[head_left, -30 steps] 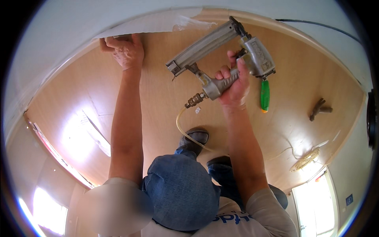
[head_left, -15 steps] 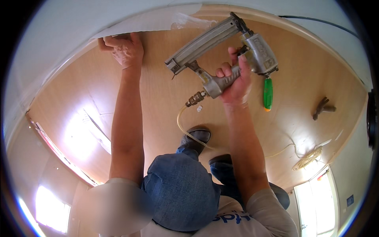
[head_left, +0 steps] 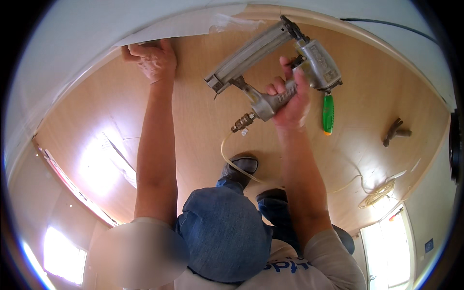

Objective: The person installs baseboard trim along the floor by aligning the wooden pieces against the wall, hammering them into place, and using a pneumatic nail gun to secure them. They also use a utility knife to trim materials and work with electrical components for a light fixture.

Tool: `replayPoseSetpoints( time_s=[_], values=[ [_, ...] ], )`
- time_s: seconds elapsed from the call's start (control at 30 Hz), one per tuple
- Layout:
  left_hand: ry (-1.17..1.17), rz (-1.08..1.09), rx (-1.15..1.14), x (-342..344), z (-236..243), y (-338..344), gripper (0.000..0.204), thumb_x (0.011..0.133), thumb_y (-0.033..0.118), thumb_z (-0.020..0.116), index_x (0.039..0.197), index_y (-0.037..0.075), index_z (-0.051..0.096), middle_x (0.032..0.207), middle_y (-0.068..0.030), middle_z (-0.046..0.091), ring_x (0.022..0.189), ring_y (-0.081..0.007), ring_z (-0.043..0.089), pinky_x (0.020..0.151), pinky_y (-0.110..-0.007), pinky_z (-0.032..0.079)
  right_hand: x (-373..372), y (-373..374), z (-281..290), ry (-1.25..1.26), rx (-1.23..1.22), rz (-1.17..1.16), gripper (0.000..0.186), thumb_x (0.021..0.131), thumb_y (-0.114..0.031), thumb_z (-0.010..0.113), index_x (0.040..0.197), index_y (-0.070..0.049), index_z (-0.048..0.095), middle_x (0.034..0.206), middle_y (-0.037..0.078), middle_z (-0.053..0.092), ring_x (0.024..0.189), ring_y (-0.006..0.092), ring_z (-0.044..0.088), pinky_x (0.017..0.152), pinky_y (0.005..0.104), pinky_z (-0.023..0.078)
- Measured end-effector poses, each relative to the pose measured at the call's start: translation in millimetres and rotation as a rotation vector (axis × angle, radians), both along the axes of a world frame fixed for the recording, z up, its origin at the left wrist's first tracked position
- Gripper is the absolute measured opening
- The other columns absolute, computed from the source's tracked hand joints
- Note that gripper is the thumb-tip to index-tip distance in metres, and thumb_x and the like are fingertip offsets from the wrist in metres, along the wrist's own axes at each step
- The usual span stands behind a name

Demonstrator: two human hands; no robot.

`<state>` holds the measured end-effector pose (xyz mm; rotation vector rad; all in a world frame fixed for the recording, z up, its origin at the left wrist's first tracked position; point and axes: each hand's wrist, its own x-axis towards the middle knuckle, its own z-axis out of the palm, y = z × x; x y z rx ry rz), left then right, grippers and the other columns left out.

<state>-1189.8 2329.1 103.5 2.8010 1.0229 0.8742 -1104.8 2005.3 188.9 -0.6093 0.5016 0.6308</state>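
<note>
My right hand (head_left: 293, 104) grips the handle of a silver pneumatic nail gun (head_left: 321, 65), which is held above the wood-look floor. Its long magazine slants down to the left, and a pale air hose (head_left: 224, 155) runs from the handle's coupling toward my shoe. My left hand (head_left: 157, 62) is at the base of the wall with its fingers bent against the edge of a white sheet (head_left: 181, 26). A small dark thing shows between thumb and fingers, but I cannot make out what it is.
A green utility knife (head_left: 328, 114) lies right of the nail gun. Farther right are a hammer (head_left: 396, 131) and a coil of hose (head_left: 378, 194). A beige skirting strip (head_left: 369, 37) follows the wall, with a black cable (head_left: 391, 26) above it. My shoe (head_left: 244, 164) is on the floor.
The nail gun has shifted very slightly to the right in my right hand, its hose moving with it. My left hand stays in nearly the same place.
</note>
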Motion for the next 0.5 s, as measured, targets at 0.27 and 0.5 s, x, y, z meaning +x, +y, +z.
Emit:
replayPoseSetpoints(
  time_s=[0.27, 0.5],
  values=[
    [-0.071, 0.015, -0.051, 8, 27, -17, 0.071, 0.086, 0.028, 0.076, 0.127, 0.001, 0.025, 0.14, -0.0342, 0.018, 0.093, -0.0367, 0.054, 0.076, -0.048, 0.055, -22, -53, 16, 0.017, -0.226, 0.109, 0.036, 0.096, -0.024, 0.066, 0.126, -0.011, 0.052, 0.125, 0.008, 0.062, 0.061, 0.0143, 0.054, 0.056, 0.0364, 0.049],
    [0.002, -0.086, -0.001, 15, 54, -50, 0.062, 0.084, 0.028, 0.08, 0.127, 0.001, 0.044, 0.134, -0.0281, 0.038, 0.101, -0.0383, 0.056, 0.084, -0.049, 0.051, -37, -92, -2, 0.0, -0.361, 0.195, 0.041, 0.098, -0.023, 0.062, 0.134, -0.016, 0.045, 0.123, 0.011, 0.062, 0.065, 0.0136, 0.055, 0.058, 0.0356, 0.05]
  ],
)
